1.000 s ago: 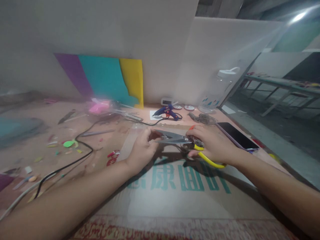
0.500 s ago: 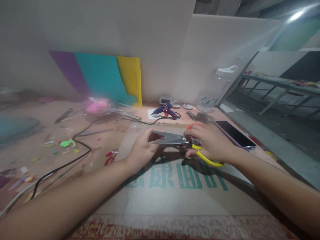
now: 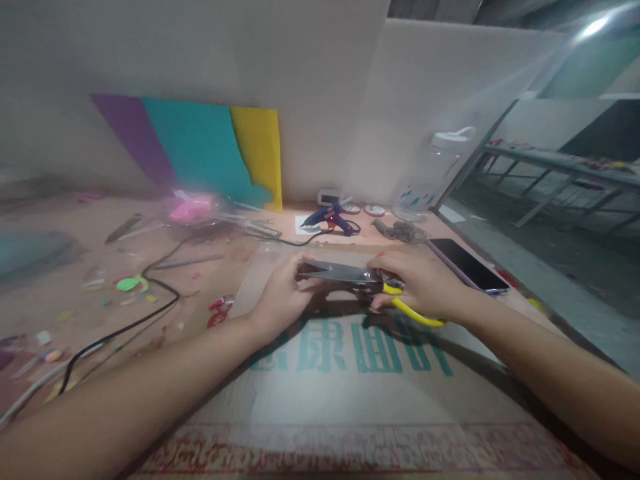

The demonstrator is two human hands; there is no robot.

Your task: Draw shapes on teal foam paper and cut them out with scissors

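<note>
My right hand point(image 3: 425, 277) grips a pair of scissors point(image 3: 345, 273) by the handles, one yellow, the other mostly hidden with a bit of orange showing. The steel blades point left, slightly apart, and their tips reach the fingers of my left hand point(image 3: 285, 290). That left hand is curled with thumb and fingers around the tips; whatever it pinches is hidden. A dark, brownish clump shows by the scissors' pivot and my right fingers, too blurred to name. Both hands are held over a cardboard sheet point(image 3: 325, 400) printed with green characters.
Behind the hands lies a blue glue gun point(image 3: 330, 219) with a black cord point(image 3: 125, 323) running left. A phone point(image 3: 467, 267), a grey-brown fibrous clump point(image 3: 400, 230) and a clear bottle point(image 3: 417, 193) stand or lie right. Colourful scraps point(image 3: 130, 285) litter the left; a coloured board point(image 3: 195, 153) leans behind.
The scissor blades have tilted slightly and look darker, and less of the orange handle shows. Both hands stay nearly in place; the whole view has shifted a little.
</note>
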